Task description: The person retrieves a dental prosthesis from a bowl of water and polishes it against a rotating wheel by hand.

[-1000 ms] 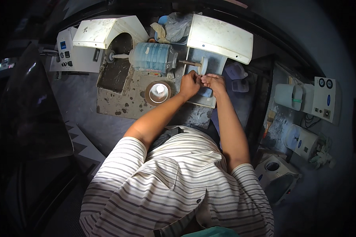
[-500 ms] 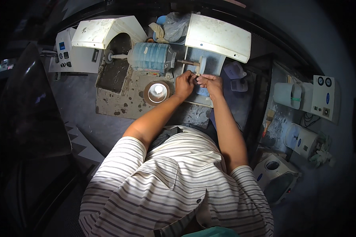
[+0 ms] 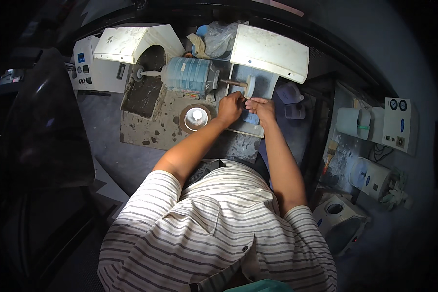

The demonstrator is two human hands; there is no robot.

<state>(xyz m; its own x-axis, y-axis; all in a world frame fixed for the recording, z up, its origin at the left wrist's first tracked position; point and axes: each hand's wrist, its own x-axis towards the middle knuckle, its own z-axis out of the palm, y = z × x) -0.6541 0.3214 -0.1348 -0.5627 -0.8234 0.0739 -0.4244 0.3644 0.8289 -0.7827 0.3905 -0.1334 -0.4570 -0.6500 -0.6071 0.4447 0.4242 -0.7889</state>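
Observation:
My left hand (image 3: 230,108) and my right hand (image 3: 262,109) meet just below a pale round polishing wheel (image 3: 250,86). The fingers of both are bent and pinched close together. Whatever lies between the fingertips is too small and too covered to name. The wheel sits on a brownish spindle (image 3: 234,83) coming out of a motor, which is wrapped in a cut blue plastic water bottle (image 3: 186,76). Under the hands is a light blue tray (image 3: 252,118), and a white hood (image 3: 269,52) arches behind the wheel.
To the left, a second white hood (image 3: 127,43) covers a grimy trough (image 3: 142,100). A brown-rimmed round lamp or bowl (image 3: 183,121) glows near my left forearm. Plastic containers (image 3: 289,93) stand right of the tray. Farther right are a gauge box (image 3: 400,124) and a brush (image 3: 330,152).
The whole view has shifted slightly, so the bench sits a little lower. Both hands stay beneath the wheel; a small pale spot at the fingertips shows less now.

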